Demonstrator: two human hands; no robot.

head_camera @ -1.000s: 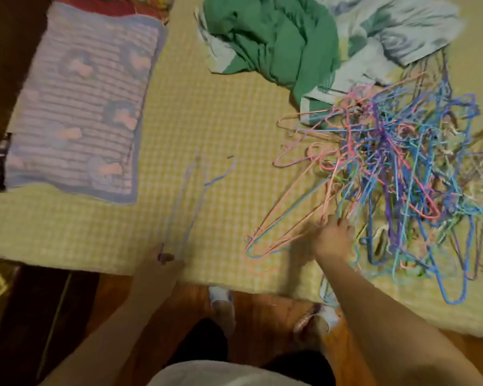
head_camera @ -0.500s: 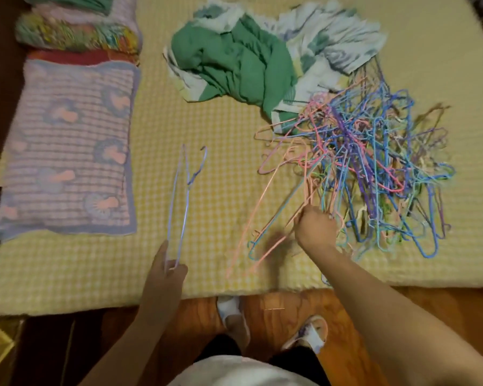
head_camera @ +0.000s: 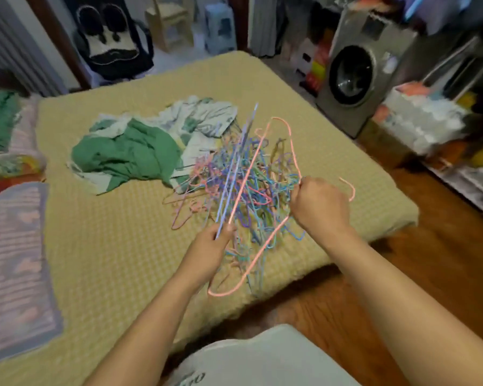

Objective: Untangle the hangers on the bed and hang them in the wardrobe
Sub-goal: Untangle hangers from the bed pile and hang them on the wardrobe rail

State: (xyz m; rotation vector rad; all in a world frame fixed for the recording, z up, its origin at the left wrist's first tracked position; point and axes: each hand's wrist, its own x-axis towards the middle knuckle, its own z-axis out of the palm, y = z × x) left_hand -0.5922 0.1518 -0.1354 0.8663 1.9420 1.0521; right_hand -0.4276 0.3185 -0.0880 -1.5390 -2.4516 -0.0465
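Forearms reach forward from the bottom of the view, over a strip of wooden floor (head_camera: 402,274) and the near edge of the bed (head_camera: 109,246), which is covered in a yellow checked quilt. The left hand (head_camera: 207,249) is curled around the lower ends of thin blue hangers (head_camera: 236,168), pinched between thumb and fingers so that they rise steeply away from it. The right hand (head_camera: 318,206) is closed in a fist on a pink hanger (head_camera: 251,176), gripping it just below the hook, which curls out to the right of the knuckles; the pink wire loops down past the near edge of the bed and up again over the heap. Behind and between both hands lies the tangled pile of hangers (head_camera: 251,190), blue, pink, purple and green wire knotted together, resting on the quilt towards the bed's right side. Just beyond the pile, touching its far-left part, is a crumpled green and white cloth (head_camera: 129,154). Along the left edge of the bed lies a striped lilac towel (head_camera: 11,260), with folded colourful fabrics (head_camera: 9,151) further back. Past the far edge stands a dark chair with a black-and-white cushion (head_camera: 109,40), and off the far right corner a silver washing machine (head_camera: 357,71) beside cluttered shelves (head_camera: 444,115).
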